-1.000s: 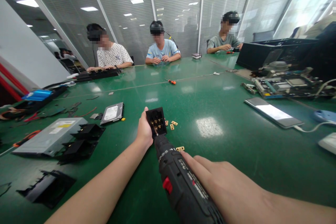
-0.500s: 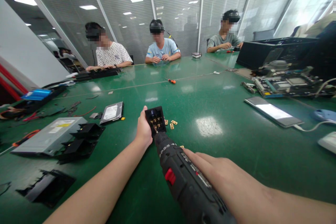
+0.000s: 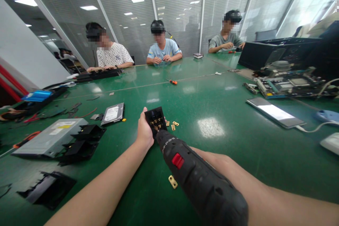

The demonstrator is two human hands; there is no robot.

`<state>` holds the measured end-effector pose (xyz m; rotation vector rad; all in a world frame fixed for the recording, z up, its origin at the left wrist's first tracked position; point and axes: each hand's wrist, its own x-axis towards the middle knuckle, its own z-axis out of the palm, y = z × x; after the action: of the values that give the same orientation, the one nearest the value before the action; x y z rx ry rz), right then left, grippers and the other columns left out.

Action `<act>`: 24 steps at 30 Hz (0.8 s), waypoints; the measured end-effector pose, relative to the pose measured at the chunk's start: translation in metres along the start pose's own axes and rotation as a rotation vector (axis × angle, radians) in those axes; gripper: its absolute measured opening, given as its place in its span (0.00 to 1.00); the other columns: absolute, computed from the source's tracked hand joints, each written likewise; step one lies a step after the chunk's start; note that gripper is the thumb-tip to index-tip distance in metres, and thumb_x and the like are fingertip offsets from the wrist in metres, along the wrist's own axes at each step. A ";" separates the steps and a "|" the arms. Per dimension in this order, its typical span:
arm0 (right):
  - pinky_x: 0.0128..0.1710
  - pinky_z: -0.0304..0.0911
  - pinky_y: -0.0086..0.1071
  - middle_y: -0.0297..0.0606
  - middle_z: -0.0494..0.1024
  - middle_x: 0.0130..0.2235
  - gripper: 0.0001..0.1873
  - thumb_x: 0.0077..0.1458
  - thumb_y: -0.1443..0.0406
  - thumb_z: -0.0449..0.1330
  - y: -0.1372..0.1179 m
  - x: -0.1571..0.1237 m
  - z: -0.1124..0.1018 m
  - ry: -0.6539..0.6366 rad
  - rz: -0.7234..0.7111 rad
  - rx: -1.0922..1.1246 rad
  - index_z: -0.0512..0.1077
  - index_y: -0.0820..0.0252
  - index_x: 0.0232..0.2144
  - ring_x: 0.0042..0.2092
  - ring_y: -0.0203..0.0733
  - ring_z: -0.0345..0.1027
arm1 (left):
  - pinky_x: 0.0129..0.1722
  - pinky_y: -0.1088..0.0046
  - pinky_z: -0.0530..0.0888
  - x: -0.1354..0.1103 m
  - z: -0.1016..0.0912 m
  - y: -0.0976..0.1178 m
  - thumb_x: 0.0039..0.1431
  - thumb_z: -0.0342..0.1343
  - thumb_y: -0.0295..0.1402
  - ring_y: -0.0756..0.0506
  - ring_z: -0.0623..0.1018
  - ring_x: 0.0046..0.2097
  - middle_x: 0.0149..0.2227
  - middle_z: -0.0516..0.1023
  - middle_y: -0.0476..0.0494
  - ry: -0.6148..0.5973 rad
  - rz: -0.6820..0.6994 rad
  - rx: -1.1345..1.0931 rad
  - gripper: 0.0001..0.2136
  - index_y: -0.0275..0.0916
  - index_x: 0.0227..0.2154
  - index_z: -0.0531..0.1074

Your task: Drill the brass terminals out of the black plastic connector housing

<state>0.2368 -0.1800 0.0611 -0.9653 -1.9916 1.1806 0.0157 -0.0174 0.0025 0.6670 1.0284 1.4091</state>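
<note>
My left hand (image 3: 145,129) is closed around a black plastic terminal block (image 3: 155,117), tilted so that its brass-coloured screws face me. My right hand (image 3: 215,164) is wrapped round a black power drill (image 3: 196,174) with a red switch on top; most of its fingers are hidden behind the tool. The drill's nose is right at the lower edge of the block, and its bit tip is mostly hidden. Small brass plates (image 3: 173,127) with two holes lie just right of the block. Another brass plate (image 3: 173,182) rests beneath the drill.
On the left are a silver drive (image 3: 53,137), black plastic housings (image 3: 47,189) and a hard disk (image 3: 113,113). A phone (image 3: 275,112), a circuit board (image 3: 296,84) and a black case (image 3: 278,51) occupy the right. A screwdriver (image 3: 173,82) lies farther back. Three people sit across the table.
The drill has rolled and swung so its body points more to the right, uncovering the brass plate beneath it. The terminal block has tilted slightly in my left hand.
</note>
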 end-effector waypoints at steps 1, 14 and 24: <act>0.49 0.75 0.47 0.44 0.76 0.56 0.18 0.68 0.59 0.62 0.001 0.000 0.001 0.009 0.005 0.018 0.72 0.60 0.56 0.51 0.49 0.75 | 0.28 0.68 0.78 0.000 0.000 0.000 0.67 0.45 0.51 0.43 0.81 0.27 0.26 0.81 0.38 0.003 -0.001 -0.002 0.24 0.32 0.38 0.75; 0.38 0.76 0.36 0.40 0.80 0.46 0.14 0.69 0.58 0.61 0.038 0.003 0.015 0.057 0.189 0.332 0.74 0.61 0.51 0.39 0.40 0.77 | 0.29 0.66 0.79 0.002 -0.003 -0.002 0.67 0.46 0.52 0.42 0.82 0.28 0.27 0.81 0.39 -0.010 0.022 0.007 0.24 0.33 0.38 0.74; 0.28 0.72 0.26 0.28 0.72 0.29 0.08 0.62 0.63 0.62 0.031 0.009 0.025 0.093 0.298 0.561 0.72 0.55 0.44 0.28 0.35 0.71 | 0.27 0.68 0.77 0.003 -0.003 -0.004 0.66 0.47 0.53 0.42 0.81 0.27 0.26 0.80 0.38 -0.016 0.010 0.054 0.25 0.33 0.35 0.75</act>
<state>0.2203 -0.1739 0.0243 -1.0079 -1.3494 1.7004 0.0142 -0.0157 -0.0026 0.7222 1.0554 1.3864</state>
